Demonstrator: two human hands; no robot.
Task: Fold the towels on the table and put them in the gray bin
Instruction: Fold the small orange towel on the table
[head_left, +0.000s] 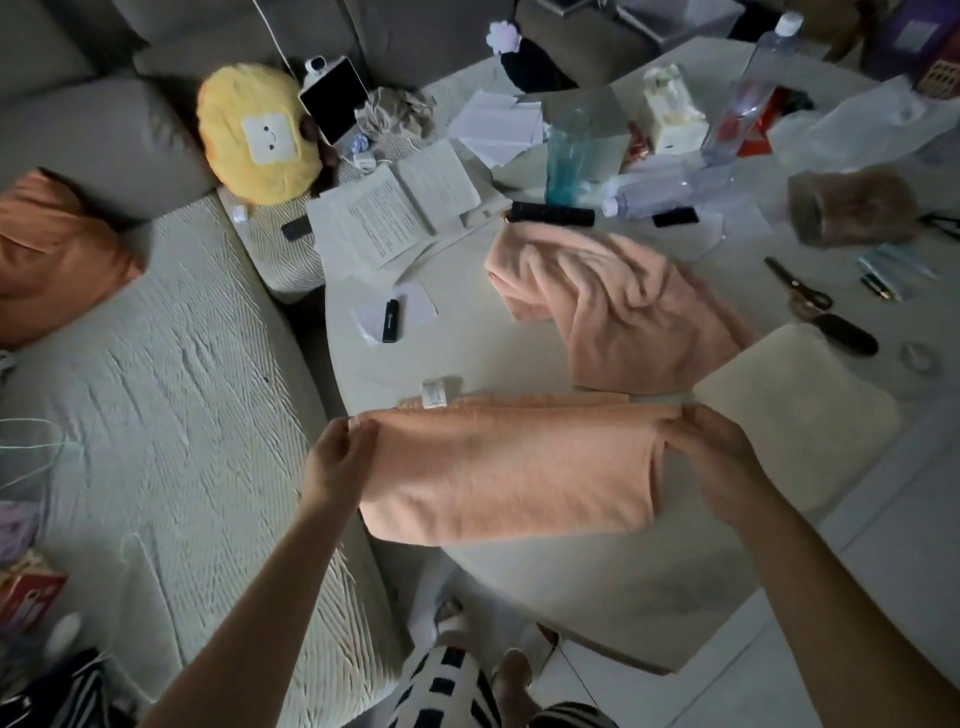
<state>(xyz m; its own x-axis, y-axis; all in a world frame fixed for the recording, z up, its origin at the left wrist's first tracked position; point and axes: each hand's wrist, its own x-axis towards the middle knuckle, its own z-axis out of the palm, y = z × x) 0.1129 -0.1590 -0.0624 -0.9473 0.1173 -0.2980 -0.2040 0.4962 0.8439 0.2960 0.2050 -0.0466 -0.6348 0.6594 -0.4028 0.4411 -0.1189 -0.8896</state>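
Orange towel (509, 462): at the surface's (467, 353) near edge, long axis spanning left hand (337, 457) to right hand (711, 457); both sets of fingers pinch its far corners. Pink towel (613, 306) crumpled beyond, nearer the right hand.

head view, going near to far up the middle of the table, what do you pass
orange towel held by left hand and right hand → crumpled pink towel → black remote → teal bottle → white papers

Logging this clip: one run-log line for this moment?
left hand: pinches orange towel | right hand: pinches it | pink towel: unfolded | gray bin: unseen
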